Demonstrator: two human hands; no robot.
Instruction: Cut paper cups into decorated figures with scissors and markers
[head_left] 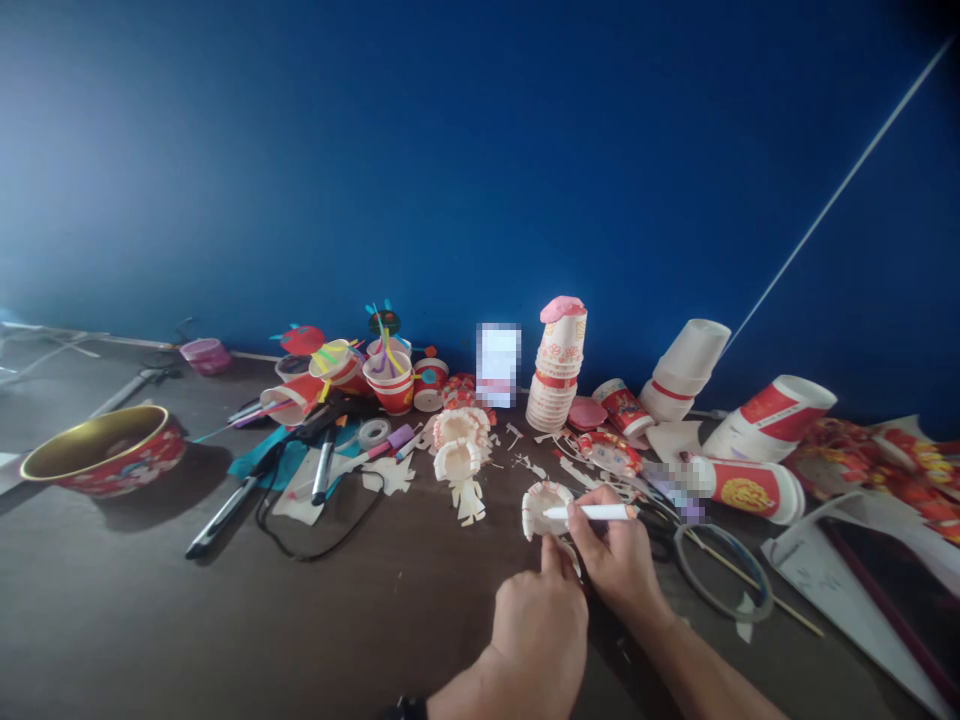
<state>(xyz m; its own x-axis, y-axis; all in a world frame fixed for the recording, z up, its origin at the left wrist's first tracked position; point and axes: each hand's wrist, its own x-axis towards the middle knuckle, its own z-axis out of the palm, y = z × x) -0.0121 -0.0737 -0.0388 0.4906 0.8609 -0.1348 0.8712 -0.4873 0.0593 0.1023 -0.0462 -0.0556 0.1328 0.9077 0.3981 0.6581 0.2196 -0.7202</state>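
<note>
My right hand (622, 555) grips a white marker pen (604, 512) with an orange end. The pen's tip is over the inside of a cut-down paper cup (534, 512), whose wall is cut into short flaps. Fingers curled, my left hand (541, 630) holds the near edge of that cup down on the table; its fingertips are partly hidden. Left of it lie more cut cup pieces (457, 462), overlapping one another, with a small white paper figure (469, 500) in front of them.
A tall stack of paper cups (555, 385) stands behind the hands. Leaning cups (772, 420) and a tape ring (724, 572) are at the right. A gold-lined red bowl (112, 470), a black-and-silver tool (232, 520) with a cord and decorated cups (390, 385) occupy the left. The blue wall (450, 180) closes the back.
</note>
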